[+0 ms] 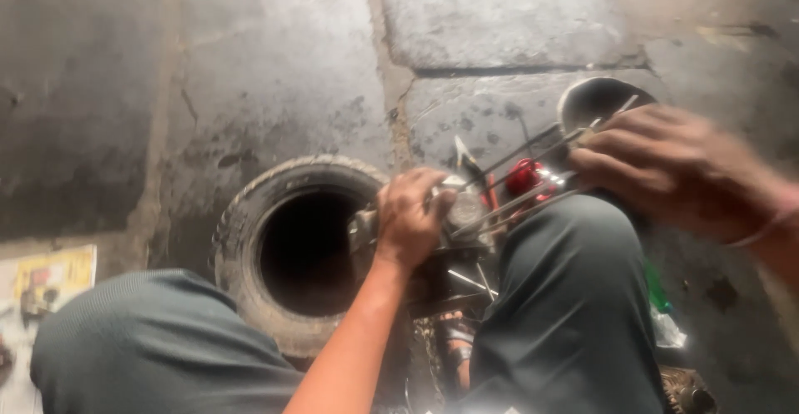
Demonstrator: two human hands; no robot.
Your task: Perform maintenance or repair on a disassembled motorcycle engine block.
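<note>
Left hand: I am seeing my left hand (409, 214) curling its fingers tight over a grimy metal part (456, 214) between the knees, with the thumb side pressing against the top of it.
Right hand: my right hand (666, 168) is blurring; its fingers are lying close together and bent over the ends of some thin metal rods (520, 173), and I cannot tell whether they are pinching them.
Metal part: it is sitting just beside the tyre (275, 206), touching my left palm, with a red piece (524, 177) showing next to it.
Tyre: it is lying flat on the stone floor (275, 64), its dark hole facing up, left of the part.
Bowl: a dark round bowl (595, 98) is resting on the floor behind my right hand.
Paper: a printed sheet (50, 277) is lying at the floor's left edge.
</note>
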